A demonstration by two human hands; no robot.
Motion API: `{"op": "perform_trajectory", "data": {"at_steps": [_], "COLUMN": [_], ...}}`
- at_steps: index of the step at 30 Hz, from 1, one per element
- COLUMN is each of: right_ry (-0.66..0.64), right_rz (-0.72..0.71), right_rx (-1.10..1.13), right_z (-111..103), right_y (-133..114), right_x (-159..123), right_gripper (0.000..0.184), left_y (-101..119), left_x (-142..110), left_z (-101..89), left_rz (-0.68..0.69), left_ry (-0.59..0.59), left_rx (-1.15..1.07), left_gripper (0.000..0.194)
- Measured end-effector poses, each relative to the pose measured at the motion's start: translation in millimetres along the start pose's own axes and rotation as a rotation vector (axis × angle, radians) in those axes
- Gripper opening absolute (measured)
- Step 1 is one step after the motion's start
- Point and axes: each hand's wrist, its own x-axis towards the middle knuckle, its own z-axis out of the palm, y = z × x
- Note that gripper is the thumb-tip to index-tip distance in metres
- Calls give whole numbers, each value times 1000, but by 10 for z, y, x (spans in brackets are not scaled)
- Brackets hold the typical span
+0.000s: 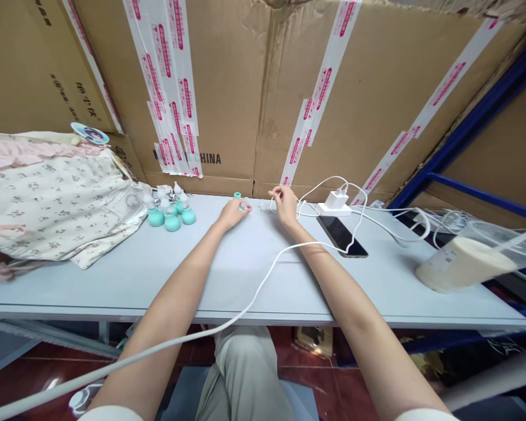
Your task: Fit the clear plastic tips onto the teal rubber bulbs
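Observation:
My left hand (232,215) is closed at the back of the table, its fingers round a small translucent piece (244,204) with a bit of teal. Just behind that hand a teal ring-shaped top (237,195) shows; whether it belongs to the held piece I cannot tell. My right hand (286,203) is raised a little to the right, fingers curled and tips close together. Anything in those fingertips is too small to make out. Small clear items (265,205) lie beside it. Left of my hands stand several teal round-bottomed bottles (172,221) with translucent pointed tops.
A floral cloth bag (61,202) lies at the left. To the right are a phone (342,237), a white charger (336,200) on a power strip and a cup of pale drink (462,263). A white cable (263,286) crosses in front of my arms. Cardboard (228,88) walls the back.

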Motion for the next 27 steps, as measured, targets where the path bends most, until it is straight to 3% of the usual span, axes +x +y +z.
{"op": "perform_trajectory", "data": {"at_steps": [4,8,18,27], "right_ry": [-281,-395,-422,-430], "right_rz": [-257,-385,-339,-361], "right_rx": [-369,-587,-566,-556], "right_z": [170,301,412,419], "right_y": [-96,-156,-110,-81], "right_x": [-142,-164,-87,-98], "right_gripper": [21,18,19,22], "left_y": [-34,-52,-130,-134], "left_x": [88,122,90,77], "left_z": [-96,-146,-214,-220], "left_rz": [8,-51,-185,-217], "left_ry": [230,376,378,382], "left_rx": [-109,-136,-79,-51], "left_gripper": [14,12,15,15]}}
